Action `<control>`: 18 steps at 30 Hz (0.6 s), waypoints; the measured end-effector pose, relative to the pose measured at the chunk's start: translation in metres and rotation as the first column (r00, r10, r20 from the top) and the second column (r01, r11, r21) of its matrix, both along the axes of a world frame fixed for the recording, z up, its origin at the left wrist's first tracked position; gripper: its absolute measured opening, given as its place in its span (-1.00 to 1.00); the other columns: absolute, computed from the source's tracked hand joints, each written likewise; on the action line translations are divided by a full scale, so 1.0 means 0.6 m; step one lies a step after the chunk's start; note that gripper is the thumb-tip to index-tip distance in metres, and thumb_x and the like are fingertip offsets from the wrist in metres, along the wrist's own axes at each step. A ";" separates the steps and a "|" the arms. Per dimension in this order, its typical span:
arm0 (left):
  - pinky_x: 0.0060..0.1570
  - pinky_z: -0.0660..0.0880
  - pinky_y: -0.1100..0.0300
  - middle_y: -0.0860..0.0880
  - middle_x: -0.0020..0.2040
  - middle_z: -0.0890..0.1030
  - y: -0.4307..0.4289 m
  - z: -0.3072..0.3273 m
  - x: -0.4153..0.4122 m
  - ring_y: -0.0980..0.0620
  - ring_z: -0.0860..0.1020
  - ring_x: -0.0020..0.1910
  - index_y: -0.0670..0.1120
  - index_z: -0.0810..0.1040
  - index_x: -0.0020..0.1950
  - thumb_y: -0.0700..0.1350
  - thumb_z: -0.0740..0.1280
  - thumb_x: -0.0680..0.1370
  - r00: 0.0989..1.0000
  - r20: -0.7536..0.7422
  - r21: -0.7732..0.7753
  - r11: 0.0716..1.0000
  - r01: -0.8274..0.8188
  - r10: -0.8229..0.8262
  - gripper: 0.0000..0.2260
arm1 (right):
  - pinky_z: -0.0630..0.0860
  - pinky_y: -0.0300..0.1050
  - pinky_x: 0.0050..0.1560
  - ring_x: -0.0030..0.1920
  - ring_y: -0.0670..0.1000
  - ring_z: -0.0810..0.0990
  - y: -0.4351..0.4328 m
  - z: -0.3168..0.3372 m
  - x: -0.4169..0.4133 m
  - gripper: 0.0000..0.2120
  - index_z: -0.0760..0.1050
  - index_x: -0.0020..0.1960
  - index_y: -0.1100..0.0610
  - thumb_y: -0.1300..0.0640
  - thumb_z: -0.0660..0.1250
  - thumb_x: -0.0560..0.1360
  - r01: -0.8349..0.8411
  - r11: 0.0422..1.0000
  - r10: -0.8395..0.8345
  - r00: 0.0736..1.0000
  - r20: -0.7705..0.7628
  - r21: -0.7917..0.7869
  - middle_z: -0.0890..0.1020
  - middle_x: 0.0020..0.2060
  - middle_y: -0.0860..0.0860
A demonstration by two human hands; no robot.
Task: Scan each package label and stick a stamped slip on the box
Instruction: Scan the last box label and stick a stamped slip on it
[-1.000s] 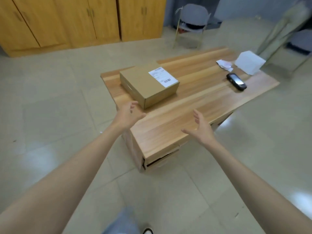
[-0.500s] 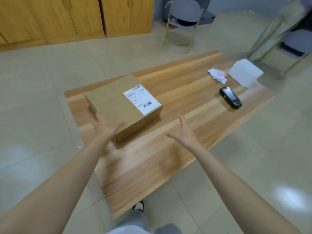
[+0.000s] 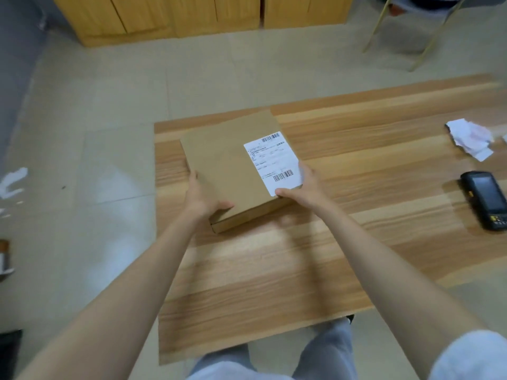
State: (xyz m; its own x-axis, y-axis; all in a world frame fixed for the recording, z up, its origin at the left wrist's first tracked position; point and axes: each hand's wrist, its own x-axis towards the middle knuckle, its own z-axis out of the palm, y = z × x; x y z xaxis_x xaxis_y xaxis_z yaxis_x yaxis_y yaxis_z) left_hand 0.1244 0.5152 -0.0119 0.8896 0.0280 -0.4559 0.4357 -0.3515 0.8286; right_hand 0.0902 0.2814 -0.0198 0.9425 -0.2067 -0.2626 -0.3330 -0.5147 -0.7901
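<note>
A flat brown cardboard box (image 3: 225,165) lies on the wooden table (image 3: 274,270) near its far left corner. A white shipping label (image 3: 273,160) with two barcodes covers the box's right side. My left hand (image 3: 204,200) grips the box's near left corner, thumb on top. My right hand (image 3: 304,187) holds the near right corner, thumb on the label's edge. A black handheld scanner (image 3: 485,200) rests on the table at the far right. Crumpled white paper slips (image 3: 470,138) lie beyond it.
Yellow wooden cabinets (image 3: 170,15) line the far wall. A metal-legged chair (image 3: 411,26) stands beyond the table at the upper right. Tiled floor (image 3: 82,133) surrounds the table. My legs show under the table's near edge.
I have stepped up to the table. Both hands were open in the air before; now they have closed on the box's near corners.
</note>
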 end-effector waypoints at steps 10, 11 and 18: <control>0.27 0.42 -0.06 -0.06 0.39 0.33 -0.324 0.087 -0.087 -0.05 0.39 0.29 -0.01 -0.06 0.54 -0.43 0.54 0.23 0.996 0.058 -0.040 0.997 0.069 -0.067 0.09 | 0.17 -0.09 -0.03 0.36 0.03 0.12 -0.328 0.041 -0.095 -0.09 0.17 0.41 -0.06 -0.01 0.58 0.19 0.052 0.996 -0.054 0.998 -0.040 -0.069 0.42 0.17 -0.11; 0.25 0.42 0.00 -0.04 0.38 0.34 -0.359 0.088 -0.094 -0.03 0.39 0.25 0.00 -0.05 0.54 -0.44 0.53 0.23 0.995 0.052 -0.045 0.995 0.085 -0.082 0.09 | 0.20 -0.05 0.04 0.41 0.05 0.08 -0.364 0.044 -0.109 -0.05 0.12 0.44 -0.04 -0.02 0.58 0.20 0.053 0.996 -0.057 0.997 -0.057 -0.073 0.40 0.17 -0.13; 0.05 0.36 0.22 0.11 0.15 0.35 -0.492 0.067 -0.127 0.07 0.35 0.15 -0.04 0.05 0.52 -0.48 0.51 0.21 0.996 0.014 -0.047 0.995 0.092 -0.091 0.03 | 0.09 0.10 0.37 0.45 0.14 0.02 -0.490 0.029 -0.158 0.00 0.05 0.49 0.01 -0.02 0.56 0.23 0.053 0.995 -0.064 0.989 -0.133 -0.081 0.35 0.40 0.01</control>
